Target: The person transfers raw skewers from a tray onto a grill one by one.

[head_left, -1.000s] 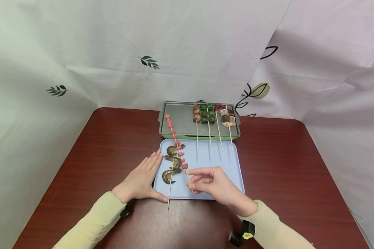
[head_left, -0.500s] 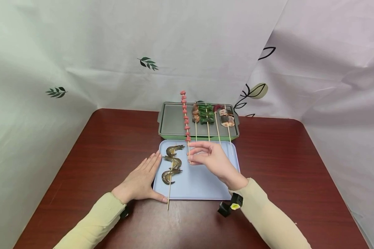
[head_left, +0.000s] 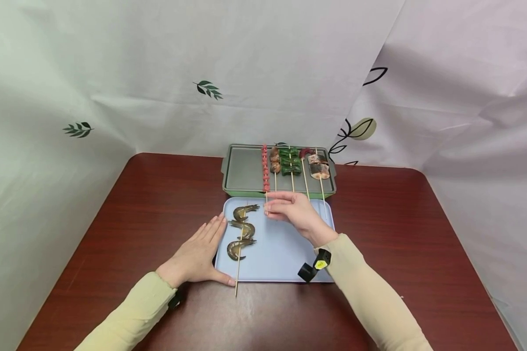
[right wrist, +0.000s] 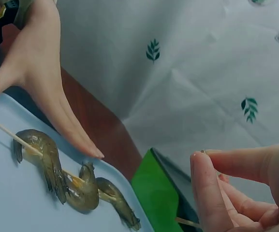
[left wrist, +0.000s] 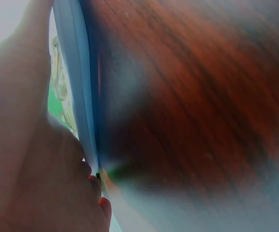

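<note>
So, L to R: left hand lies flat on the red-brown wood table, fingers straight & together, pressed along the left edge of the light blue tray; thumb runs along the tray's near left corner, holding nothing. Left wrist view shows only the palm against the tray rim, rest is blurred. On the left part of the tray lies the shrimp skewer, three grey shrimps on one bamboo stick, the stick end poking over the near rim onto the table, just beside the left thumb. Right hand hovers over the far part of the tray, fingers curled, pinching the bare stick end of the red meat skewer btw thumb & fingertips; narrow grip. That skewer's meat end rests on the green grill pan, which touches the tray's far edge. Right of it on the pan, side by side: a brown-piece skewer, a green pepper skewer, a dark red skewer & a fish-slice skewer, sticks reaching toward the tray. White leaf-print cloth hangs behind
</note>
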The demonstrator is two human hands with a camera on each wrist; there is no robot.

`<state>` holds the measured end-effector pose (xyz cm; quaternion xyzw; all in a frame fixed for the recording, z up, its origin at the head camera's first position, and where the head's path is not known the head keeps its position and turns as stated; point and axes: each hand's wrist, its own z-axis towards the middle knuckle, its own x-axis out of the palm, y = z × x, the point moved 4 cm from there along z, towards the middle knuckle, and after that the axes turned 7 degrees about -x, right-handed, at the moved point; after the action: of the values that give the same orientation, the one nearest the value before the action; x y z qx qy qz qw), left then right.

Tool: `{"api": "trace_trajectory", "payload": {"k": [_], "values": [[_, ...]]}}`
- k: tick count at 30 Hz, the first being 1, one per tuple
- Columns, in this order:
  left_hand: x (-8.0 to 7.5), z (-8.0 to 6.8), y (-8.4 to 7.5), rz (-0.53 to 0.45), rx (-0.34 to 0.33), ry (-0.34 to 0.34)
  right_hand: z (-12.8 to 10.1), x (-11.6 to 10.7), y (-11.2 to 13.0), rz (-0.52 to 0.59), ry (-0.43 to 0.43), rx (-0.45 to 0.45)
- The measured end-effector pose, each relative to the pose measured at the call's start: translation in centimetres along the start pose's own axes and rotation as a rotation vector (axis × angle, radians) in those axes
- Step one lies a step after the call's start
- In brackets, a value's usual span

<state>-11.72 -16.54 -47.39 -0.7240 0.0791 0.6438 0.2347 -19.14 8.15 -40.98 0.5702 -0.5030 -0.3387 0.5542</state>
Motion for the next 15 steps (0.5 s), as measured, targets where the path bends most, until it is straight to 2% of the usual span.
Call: {"api": "trace_trajectory", "payload": {"k": [7, 15], "values": [[-0.6, -0.1, -0.3, -0.014, 0.008, 0.0, 0.9, -0.1, -0.5, -0.002, -0.011, 0.02], [-0.4, 0.0, -0.3, -0.003, 0.011, -0.011, 1.3, 0.0, -0.4, -0.019, -0.026, 0.031]]}}
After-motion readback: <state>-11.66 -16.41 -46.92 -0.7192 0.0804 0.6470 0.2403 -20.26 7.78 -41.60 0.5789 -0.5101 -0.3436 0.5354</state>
